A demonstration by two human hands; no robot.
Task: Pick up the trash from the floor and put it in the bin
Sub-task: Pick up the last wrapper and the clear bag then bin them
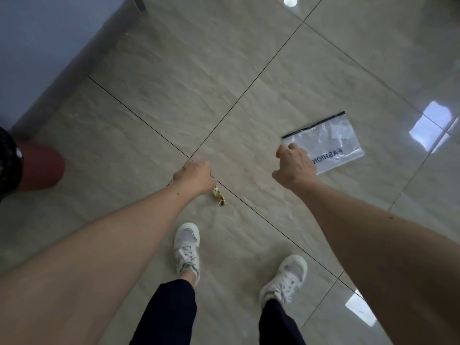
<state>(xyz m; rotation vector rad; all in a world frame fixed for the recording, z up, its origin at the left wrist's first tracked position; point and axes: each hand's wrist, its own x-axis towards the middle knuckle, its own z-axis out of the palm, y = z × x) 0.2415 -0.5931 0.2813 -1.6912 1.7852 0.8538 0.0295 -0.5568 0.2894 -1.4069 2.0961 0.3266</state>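
Note:
A small gold wrapper (219, 195) lies on the tiled floor just ahead of my left shoe. My left hand (194, 176) hovers above and left of it, with loosely curled fingers and nothing showing in it. A clear zip bag printed FASHION (333, 143) lies flat on the floor to the right. My right hand (295, 163) is held out, fingers loosely curled and holding nothing; in the head view it overlaps the bag's near-left corner. A red bin (42, 168) with a black liner (10, 160) stands at the far left edge.
My two white shoes (186, 247) (286, 277) stand on glossy beige tiles. A grey wall and skirting (62, 70) run along the upper left. Open floor stretches ahead and to the right, with bright light reflections.

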